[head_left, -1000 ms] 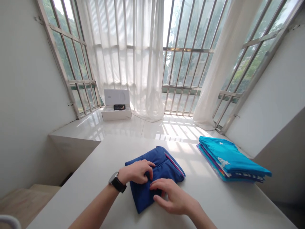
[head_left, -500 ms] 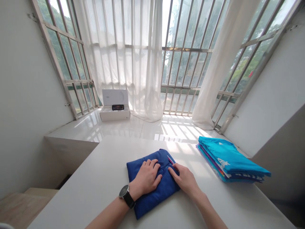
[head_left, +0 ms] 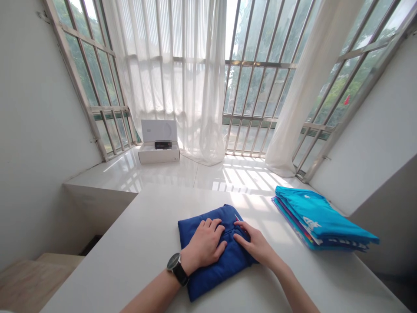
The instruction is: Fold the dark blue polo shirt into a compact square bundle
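Observation:
A folded dark blue garment (head_left: 211, 276) lies at a slant on the white table (head_left: 143, 230). A small bit of red and white trim shows near its upper right edge. Across its middle rests my left hand (head_left: 205, 243), palm down with the fingers stretched out and a black-strapped watch on the wrist. My right hand (head_left: 256, 243) touches the garment's right side. Its thumb and index finger are apart on the cloth, and the other fingers are partly hidden.
A stack of folded clothes (head_left: 321, 217), bright blue on top, sits at the table's right side. On the window ledge stands an open white box (head_left: 159, 155) with a dark item in it. Behind are sheer curtains (head_left: 202, 87) and a barred window (head_left: 254, 87).
The view has shifted slightly, so everything sits a little differently in the picture. My right hand's fingers cover more of the trim. My left hand stays flat on the garment.

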A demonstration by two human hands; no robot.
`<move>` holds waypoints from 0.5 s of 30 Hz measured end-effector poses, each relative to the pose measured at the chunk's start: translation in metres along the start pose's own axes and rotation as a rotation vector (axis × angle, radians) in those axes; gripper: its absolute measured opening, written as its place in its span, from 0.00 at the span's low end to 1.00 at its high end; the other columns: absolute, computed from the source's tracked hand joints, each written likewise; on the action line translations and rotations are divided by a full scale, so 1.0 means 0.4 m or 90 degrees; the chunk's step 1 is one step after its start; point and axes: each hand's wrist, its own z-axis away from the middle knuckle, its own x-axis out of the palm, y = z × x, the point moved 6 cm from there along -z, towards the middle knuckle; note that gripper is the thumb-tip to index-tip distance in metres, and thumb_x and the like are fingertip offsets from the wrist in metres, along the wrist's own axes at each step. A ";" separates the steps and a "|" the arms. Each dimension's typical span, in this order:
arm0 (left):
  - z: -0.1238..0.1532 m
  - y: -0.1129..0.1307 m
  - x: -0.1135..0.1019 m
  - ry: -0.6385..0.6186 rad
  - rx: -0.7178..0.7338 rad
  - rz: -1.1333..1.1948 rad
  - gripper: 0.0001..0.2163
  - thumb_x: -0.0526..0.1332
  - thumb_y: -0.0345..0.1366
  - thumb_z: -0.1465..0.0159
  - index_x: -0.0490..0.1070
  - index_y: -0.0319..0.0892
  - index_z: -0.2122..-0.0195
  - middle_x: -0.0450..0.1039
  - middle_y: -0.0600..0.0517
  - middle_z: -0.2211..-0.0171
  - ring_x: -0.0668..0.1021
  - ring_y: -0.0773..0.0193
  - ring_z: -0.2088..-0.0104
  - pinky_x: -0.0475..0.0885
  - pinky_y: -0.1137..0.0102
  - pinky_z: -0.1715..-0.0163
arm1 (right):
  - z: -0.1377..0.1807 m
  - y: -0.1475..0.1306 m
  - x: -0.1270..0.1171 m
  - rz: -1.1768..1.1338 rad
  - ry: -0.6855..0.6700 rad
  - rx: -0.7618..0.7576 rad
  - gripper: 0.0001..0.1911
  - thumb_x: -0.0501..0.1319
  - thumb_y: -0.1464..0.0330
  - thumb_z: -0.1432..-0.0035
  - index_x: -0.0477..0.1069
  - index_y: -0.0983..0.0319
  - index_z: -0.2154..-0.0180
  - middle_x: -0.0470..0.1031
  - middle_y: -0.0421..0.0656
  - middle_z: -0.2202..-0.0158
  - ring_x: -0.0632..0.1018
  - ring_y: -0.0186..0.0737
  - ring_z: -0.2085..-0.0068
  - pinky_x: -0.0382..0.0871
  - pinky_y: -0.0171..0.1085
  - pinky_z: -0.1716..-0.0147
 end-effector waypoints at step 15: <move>-0.003 0.010 -0.006 -0.018 0.024 0.020 0.16 0.54 0.45 0.31 0.68 0.45 0.47 0.66 0.45 0.42 0.70 0.51 0.49 0.67 0.55 0.47 | -0.005 0.013 -0.030 -0.003 -0.026 -0.029 0.14 0.55 0.56 0.36 0.72 0.59 0.66 0.74 0.40 0.67 0.73 0.39 0.68 0.68 0.38 0.65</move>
